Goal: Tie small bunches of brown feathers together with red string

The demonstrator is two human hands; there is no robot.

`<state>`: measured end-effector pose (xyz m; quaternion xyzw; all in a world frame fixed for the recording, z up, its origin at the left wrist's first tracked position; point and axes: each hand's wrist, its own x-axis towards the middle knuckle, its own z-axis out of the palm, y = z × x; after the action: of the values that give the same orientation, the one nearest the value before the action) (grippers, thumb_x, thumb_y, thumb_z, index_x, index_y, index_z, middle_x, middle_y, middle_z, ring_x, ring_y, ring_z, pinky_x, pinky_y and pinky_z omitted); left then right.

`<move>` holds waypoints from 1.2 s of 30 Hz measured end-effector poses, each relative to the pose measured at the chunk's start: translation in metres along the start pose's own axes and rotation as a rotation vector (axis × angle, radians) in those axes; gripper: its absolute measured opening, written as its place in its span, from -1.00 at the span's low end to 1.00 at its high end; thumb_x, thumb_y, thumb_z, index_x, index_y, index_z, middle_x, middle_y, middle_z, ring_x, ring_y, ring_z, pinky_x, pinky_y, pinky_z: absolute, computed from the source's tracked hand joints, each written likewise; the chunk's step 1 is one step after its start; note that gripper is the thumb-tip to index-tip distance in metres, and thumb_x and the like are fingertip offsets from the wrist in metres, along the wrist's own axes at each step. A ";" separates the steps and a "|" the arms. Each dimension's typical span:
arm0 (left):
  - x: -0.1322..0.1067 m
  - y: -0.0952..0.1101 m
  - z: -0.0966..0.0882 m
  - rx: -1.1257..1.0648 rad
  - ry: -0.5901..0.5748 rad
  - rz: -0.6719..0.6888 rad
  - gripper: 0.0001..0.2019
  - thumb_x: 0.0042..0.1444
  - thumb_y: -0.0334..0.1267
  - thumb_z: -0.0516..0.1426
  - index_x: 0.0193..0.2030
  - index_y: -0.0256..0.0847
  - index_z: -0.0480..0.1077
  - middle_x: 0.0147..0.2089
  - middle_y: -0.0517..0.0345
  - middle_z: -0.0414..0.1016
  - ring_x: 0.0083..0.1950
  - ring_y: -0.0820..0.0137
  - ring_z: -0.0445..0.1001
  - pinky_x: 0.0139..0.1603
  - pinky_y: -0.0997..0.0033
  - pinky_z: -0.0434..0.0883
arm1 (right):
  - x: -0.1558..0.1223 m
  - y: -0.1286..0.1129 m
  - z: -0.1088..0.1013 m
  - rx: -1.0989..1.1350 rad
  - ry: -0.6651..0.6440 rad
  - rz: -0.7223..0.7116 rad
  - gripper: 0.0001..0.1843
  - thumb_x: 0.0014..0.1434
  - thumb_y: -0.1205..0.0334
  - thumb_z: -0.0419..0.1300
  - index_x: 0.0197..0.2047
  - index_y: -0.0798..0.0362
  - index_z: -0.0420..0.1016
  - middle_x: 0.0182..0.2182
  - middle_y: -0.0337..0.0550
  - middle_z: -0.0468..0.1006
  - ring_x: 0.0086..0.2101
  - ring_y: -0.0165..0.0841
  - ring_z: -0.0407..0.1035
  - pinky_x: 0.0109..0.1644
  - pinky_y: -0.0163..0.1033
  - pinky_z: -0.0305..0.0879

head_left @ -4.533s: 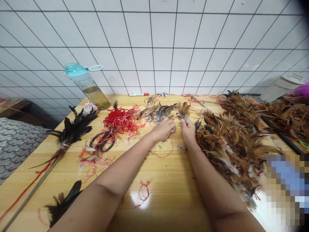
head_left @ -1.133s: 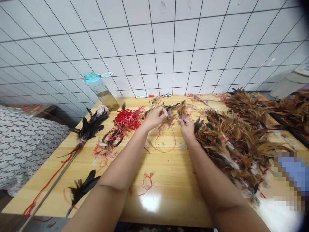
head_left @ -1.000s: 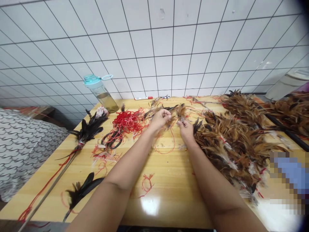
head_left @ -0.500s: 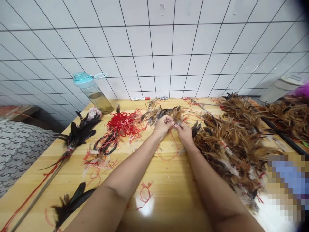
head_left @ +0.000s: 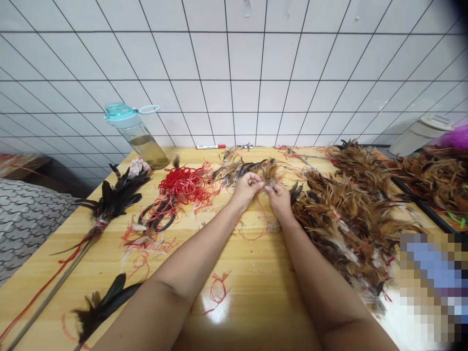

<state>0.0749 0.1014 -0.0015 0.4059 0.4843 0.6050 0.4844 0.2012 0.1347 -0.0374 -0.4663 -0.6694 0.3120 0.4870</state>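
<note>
Head view: right hand (head_left: 280,200) pinches feathers (head_left: 270,169) beside left hand (head_left: 245,191).

Glossy wooden table (head_left: 252,278), smooth tiled wall (head_left: 244,58), clear plastic-looking bottle (head_left: 143,145), wispy feathers (head_left: 270,168)

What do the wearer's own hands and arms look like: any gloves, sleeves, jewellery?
The left hand and right hand are ungloved. Both arms are bare to the picture's edge, without sleeve, watch or bracelet; partly hidden fingers leave rings uncertain.
</note>
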 end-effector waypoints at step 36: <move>0.004 -0.009 -0.017 -0.031 -0.241 -0.123 -0.58 -0.30 -0.08 0.40 -0.46 -0.32 0.34 -0.55 0.22 0.43 -0.53 0.56 0.30 -0.44 0.51 0.19 | -0.001 0.006 -0.003 -0.226 -0.302 -0.128 -0.75 0.10 0.19 0.08 -0.57 0.01 0.39 -0.48 -0.10 0.49 -0.37 -0.27 0.34 -0.20 -0.17 0.26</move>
<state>0.0598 0.1024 -0.0138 0.4378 0.4371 0.5285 0.5814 0.2058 0.1356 -0.0420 -0.4224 -0.7939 0.2694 0.3446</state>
